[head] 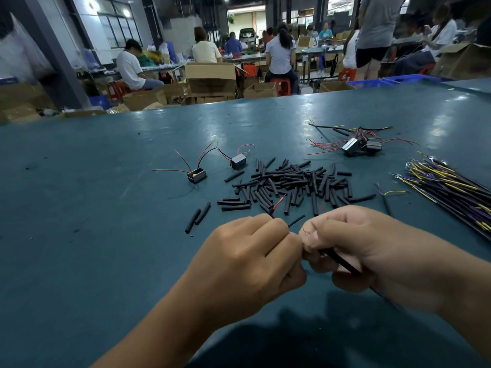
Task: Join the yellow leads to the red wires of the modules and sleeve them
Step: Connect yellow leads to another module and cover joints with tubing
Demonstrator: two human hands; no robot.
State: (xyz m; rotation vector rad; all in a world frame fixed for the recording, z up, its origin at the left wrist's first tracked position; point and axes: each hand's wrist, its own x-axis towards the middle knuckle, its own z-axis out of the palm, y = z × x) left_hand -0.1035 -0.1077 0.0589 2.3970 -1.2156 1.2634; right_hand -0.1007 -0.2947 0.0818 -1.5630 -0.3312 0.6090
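My left hand (247,258) and my right hand (353,245) meet fingertip to fingertip low in the middle of the view. The left hand is curled round a module's wires; a red wire (278,202) and a black one stick up from it, and the module itself is hidden. The right hand pinches a black cable (342,262) that runs back under its palm. Fine bare strands show between the two thumbs. A pile of black sleeves (289,181) lies just beyond the hands. Two modules (197,176) (238,161) with red wires stand further left.
A bundle of black cables with yellow and purple leads (451,187) lies at the right. A heap of joined modules (358,146) sits at the back right. Two loose sleeves (198,217) lie left of the hands. People work at benches beyond the green table (93,208).
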